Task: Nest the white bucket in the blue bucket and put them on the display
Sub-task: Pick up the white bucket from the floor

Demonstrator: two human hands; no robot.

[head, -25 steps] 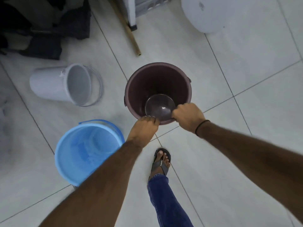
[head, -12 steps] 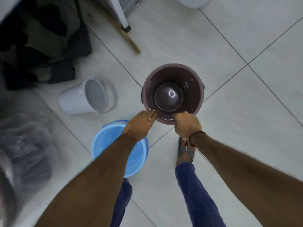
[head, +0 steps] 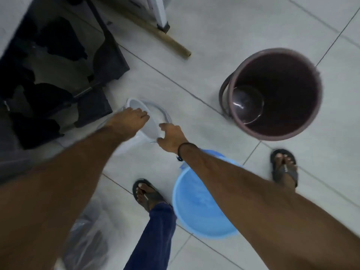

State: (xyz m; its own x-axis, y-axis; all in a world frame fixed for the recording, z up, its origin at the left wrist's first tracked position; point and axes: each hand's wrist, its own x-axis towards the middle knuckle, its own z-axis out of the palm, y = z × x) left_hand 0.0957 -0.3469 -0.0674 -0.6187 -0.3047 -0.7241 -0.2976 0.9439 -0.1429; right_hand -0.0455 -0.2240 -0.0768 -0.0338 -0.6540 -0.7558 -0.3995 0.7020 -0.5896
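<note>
The white bucket [head: 151,124] lies on its side on the tiled floor, its mouth turned toward me and its wire handle hanging loose. My left hand [head: 130,119] covers the upper rim, fingers curled over it. My right hand [head: 171,138] pinches the lower rim between thumb and fingers. The blue bucket [head: 194,207] stands upright close to me, below my right forearm, which crosses over its rim. The picture is blurred by motion, and my left arm hides the white bucket's body.
A maroon bucket [head: 292,117] stands upright at the right with a smaller bowl inside. A wooden pole [head: 165,38] lies at the top. A dark shelf with black cloth [head: 58,65] fills the left. A plastic bag [head: 87,240] sits at the lower left. My sandalled feet [head: 146,193] flank the blue bucket.
Both hands let go of the maroon bucket and moved left to the white bucket. My view swung left, so the maroon bucket now sits at the right.
</note>
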